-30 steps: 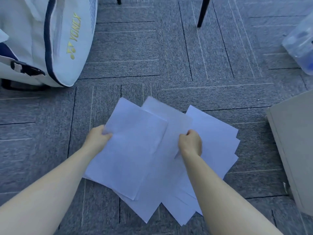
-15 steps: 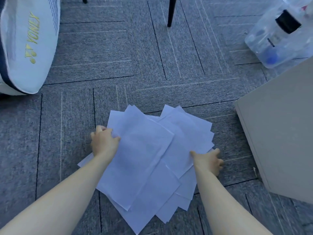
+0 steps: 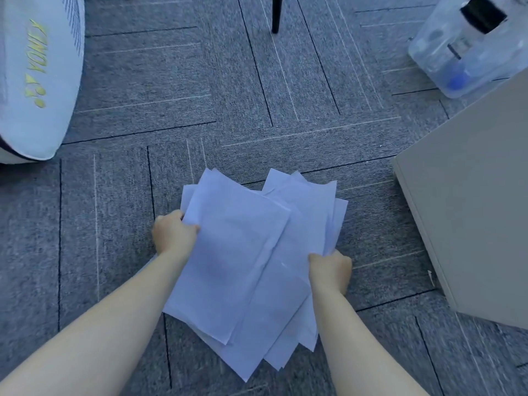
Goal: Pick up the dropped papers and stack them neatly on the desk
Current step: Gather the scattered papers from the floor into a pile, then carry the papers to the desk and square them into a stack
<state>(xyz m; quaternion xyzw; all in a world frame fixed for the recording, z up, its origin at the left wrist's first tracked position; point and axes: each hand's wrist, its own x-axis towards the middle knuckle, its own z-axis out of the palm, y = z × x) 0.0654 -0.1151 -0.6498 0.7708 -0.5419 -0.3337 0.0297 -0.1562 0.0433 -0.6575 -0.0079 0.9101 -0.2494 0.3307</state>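
Several white papers point(image 3: 245, 261) lie in a loose, fanned pile over the grey carpet, their corners pointing different ways. My left hand point(image 3: 173, 234) grips the pile's left edge, thumb on top of the uppermost sheet. My right hand point(image 3: 331, 270) is closed on the right edge, lower down. Both forearms reach in from the bottom of the view. The lower sheets are mostly hidden under the top ones.
A beige cabinet side point(image 3: 471, 212) stands close on the right. A white sports bag point(image 3: 37, 78) lies at the far left. A clear plastic box point(image 3: 463, 50) sits at the top right, and a dark chair leg point(image 3: 276, 15) stands at the top middle.
Both hands have pushed the spread sheets inward into a narrower pile. My right hand went from the pile's middle to its right edge and closed on it.
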